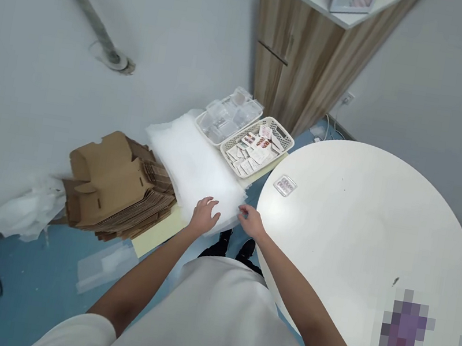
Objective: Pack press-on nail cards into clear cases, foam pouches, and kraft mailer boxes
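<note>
A stack of thin white foam sheets (197, 162) lies in front of me, its near right corner between my two hands. My left hand (205, 216) is over the near edge of the stack, thumb and fingers apart and loosely curved. At the right edge of the sheets is my right hand (252, 222), its fingertips bent toward the corner with a small gap to the thumb. Neither hand shows anything gripped. On the round white table (362, 229) to the right lies a small clear case (285, 185) with small pieces inside.
Folded brown cardboard boxes (110, 183) are piled left of the foam. Behind it stand a basket of small cards (256, 148) and a white bin of clear plastic packs (226, 117). A wood-grain cabinet (298, 49) fills the corner. Crumpled white wrapping (30, 208) lies far left.
</note>
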The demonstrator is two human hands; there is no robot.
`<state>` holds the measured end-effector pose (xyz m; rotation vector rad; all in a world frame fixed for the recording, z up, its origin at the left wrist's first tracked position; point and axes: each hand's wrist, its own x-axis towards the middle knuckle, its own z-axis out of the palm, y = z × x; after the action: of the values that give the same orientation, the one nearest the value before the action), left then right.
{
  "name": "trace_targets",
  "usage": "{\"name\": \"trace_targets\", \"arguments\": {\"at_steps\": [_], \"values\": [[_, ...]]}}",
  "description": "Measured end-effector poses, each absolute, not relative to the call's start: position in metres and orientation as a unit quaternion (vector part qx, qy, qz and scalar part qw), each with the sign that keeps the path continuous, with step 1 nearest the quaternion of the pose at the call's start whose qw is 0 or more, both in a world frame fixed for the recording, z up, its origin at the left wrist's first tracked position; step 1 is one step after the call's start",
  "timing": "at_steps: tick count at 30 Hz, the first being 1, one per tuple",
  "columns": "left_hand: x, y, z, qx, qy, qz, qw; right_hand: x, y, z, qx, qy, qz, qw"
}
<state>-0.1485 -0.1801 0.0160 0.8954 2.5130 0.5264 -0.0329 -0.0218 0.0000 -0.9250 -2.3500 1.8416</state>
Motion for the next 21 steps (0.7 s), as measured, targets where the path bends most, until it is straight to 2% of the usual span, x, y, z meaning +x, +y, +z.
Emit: {"name": "trace_targets", "arguments": {"at_steps": [5, 15, 21], "values": [[-0.181, -0.193, 0.019, 0.329, 0.909, 0.16, 0.203, -0.084, -0.02, -0.002, -0.292, -0.749, 0.59, -0.07], [-0.199, -0.206, -0.004, 0.282, 0.879, 0.205, 0.324, -0.168, -0.04, -0.013, -0.362, -0.76, 0.54, -0.012], [-0.201, -0.213, -0.013, 0.309, 0.865, 0.213, 0.331, -0.172, -0.052, -0.024, -0.407, -0.766, 0.498, -0.004]]}}
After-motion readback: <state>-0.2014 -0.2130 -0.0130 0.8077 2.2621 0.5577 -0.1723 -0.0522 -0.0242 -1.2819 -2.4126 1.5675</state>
